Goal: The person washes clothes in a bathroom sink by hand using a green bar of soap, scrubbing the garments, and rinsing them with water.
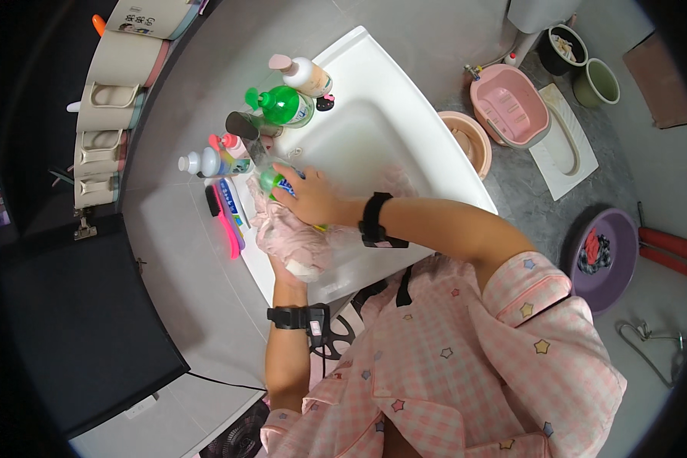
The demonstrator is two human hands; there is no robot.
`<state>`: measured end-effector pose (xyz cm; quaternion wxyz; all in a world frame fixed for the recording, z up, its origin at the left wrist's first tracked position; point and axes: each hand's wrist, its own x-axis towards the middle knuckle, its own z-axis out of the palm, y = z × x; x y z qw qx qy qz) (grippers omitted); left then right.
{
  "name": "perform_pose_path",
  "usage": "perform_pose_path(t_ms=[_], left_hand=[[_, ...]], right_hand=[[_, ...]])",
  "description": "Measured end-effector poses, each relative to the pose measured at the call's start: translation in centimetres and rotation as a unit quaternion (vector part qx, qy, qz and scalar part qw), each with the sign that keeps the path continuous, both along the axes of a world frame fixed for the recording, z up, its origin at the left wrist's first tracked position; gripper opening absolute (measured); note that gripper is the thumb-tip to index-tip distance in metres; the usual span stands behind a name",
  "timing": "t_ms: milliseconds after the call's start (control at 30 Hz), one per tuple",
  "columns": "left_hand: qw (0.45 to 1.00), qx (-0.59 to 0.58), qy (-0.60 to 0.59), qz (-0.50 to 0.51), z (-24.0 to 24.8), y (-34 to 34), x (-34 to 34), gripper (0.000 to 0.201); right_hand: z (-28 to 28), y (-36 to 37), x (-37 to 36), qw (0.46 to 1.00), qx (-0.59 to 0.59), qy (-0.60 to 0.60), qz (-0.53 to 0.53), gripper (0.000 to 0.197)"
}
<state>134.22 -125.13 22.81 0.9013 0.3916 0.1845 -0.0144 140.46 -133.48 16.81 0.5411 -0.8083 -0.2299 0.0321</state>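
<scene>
In the head view my right hand (313, 197) is closed around a green see-through bottle (271, 181) with a blue label, and a bit of yellow shows below the palm. Right under it, a wet, crumpled pale pink cloth (288, 235) is bunched at the left side of the white sink (374, 126). My left hand (282, 269) holds the cloth from beneath, its fingers mostly hidden by the folds. The grey faucet (246, 128) stands just beyond the bottle.
Along the sink's left rim stand a green pump bottle (286, 105), a white pump bottle (305, 75) and a clear bottle (210, 162), beside a pink brush (227, 225). Pink basins (509, 107), a purple basin (624, 263) and buckets (597, 82) stand on the floor at right.
</scene>
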Motion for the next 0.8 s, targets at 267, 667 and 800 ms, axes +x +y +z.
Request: perform_pose_path(t_ms=[267,667,800], left_hand=[[0.986,-0.161,0.037,-0.027,1.3,0.4,-0.5,0.043],[0.994,0.017,0.044,-0.095,0.3,2.2,-1.8,0.039],[0.991,0.061,0.114,-0.042,1.2,1.0,-0.3,0.036]], right_hand=[[3.3,-5.0,-3.0,0.993,0.04,0.03,0.103,0.047],[-1.4,-3.6,1.6,0.577,0.507,0.587,0.257,0.053],[3.1,-3.2,-0.5,0.842,0.315,0.414,0.142,0.054]])
